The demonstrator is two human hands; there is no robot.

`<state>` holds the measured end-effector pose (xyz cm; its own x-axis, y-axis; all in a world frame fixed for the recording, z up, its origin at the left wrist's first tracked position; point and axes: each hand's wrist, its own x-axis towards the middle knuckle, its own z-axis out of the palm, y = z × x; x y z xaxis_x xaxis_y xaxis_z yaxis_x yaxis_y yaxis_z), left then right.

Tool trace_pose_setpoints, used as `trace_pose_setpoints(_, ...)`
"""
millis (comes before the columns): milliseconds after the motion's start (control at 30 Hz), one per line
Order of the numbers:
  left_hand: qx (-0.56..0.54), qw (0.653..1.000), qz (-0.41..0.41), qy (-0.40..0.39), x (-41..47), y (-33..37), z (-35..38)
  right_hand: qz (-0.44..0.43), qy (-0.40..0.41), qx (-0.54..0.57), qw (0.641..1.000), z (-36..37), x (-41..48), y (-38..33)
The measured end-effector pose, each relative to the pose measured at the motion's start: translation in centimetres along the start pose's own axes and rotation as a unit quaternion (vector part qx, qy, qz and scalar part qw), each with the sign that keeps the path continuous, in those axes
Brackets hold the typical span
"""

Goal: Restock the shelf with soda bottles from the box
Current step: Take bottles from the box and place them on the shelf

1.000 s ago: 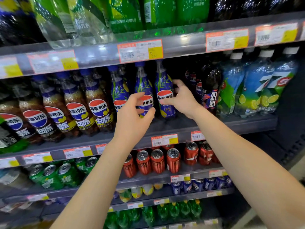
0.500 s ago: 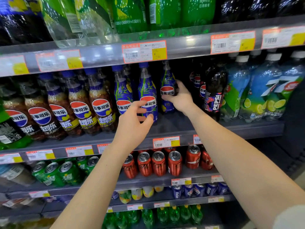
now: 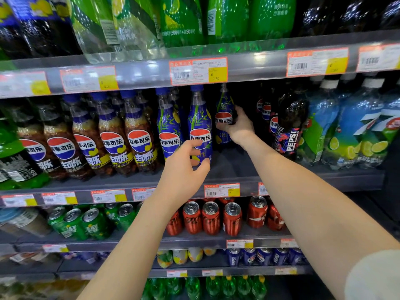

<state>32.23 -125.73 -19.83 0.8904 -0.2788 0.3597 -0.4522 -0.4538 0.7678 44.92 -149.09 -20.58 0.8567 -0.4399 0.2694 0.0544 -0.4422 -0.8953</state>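
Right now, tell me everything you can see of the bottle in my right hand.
The bottle is slim, apparently plastic, with a blue wrap printed with green bamboo leaves and a red, white and blue roundel bearing Chinese characters. Its neck is clear, and its cap is lost in shadow. It is upright, well back on the shelf, with its base in darkness. The right hand grips its lower right side.

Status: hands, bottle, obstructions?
Right hand grips blue Pepsi bottle, deep on shelf. Left hand open at front blue bottle. Black Pepsi bottles crowd its right.
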Motion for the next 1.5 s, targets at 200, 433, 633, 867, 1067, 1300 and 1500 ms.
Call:
trace_pose_setpoints(200,-0.009,1.000,-0.008,-0.005,-0.5,0.1,0.1,-0.001,0.018,-0.035,0.999,0.4,0.3,0.0)
trace_pose_setpoints(433,0.011,1.000,-0.013,-0.015,-0.9,0.4,-0.3,0.011,0.006,-0.077,0.997,0.1,0.3,-0.9)
trace_pose_setpoints(633,0.030,0.999,-0.005,-0.043,-1.1,1.0,-1.0,0.038,-0.003,-0.081,0.996,-0.1,-0.3,-1.8)
trace_pose_setpoints(867,0.080,0.995,0.033,-0.056,-0.4,1.7,-2.2,0.060,-0.004,-0.123,0.991,-1.4,-2.9,-2.6)
trace_pose_setpoints(1067,0.141,0.984,0.059,-0.088,-0.4,1.5,-3.7,0.022,0.014,-0.201,0.979,-1.6,-9.4,-4.6)
trace_pose_setpoints(1300,0.220,0.964,0.098,-0.114,-2.4,-1.0,-6.4,0.002,-0.013,-0.316,0.949,0.1,-19.4,-8.1)
trace_pose_setpoints(1500,0.270,0.948,0.079,-0.150,-5.4,-4.2,-10.1,0.006,-0.070,-0.367,0.928,3.1,-26.1,-9.8)
